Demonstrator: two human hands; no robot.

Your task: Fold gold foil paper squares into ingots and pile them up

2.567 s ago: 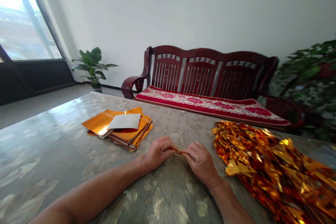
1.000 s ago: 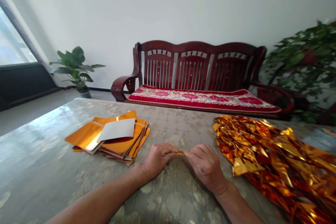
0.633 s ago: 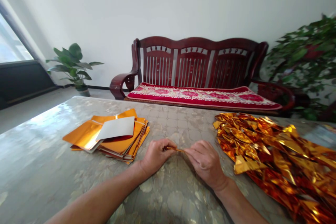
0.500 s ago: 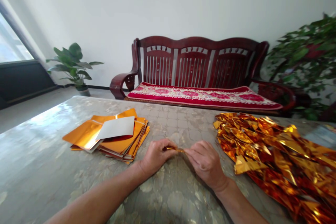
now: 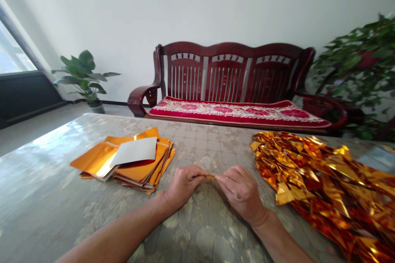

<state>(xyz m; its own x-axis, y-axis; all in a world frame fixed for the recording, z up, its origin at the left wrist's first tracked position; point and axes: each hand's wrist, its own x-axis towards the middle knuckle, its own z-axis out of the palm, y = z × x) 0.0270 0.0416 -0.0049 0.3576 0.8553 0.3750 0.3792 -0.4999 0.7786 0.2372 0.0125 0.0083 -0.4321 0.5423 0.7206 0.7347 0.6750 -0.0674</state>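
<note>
Left hand: at 9 o'clock from the gold piece, my left hand pinches one end between thumb and finger.
Right hand: at 3 o'clock, my right hand pinches the other end.
Gold piece: the small gold piece sits between my fingertips, over the bench. Half a second ago I saw more of it; now the left thumb and finger have closed up and only a short bit shows. I think this piece is still being worked on.
Paper stack: the orange paper stack at 10 o'clock lies as it did, a pale sheet on top.
Shiny heap: the crumpled gold heap at 3 o'clock looks no bigger.
Words: I can't read any writing or brand.
Sofa: far off at 12 o'clock, a dark wooden sofa with a red flowered mat.
</note>
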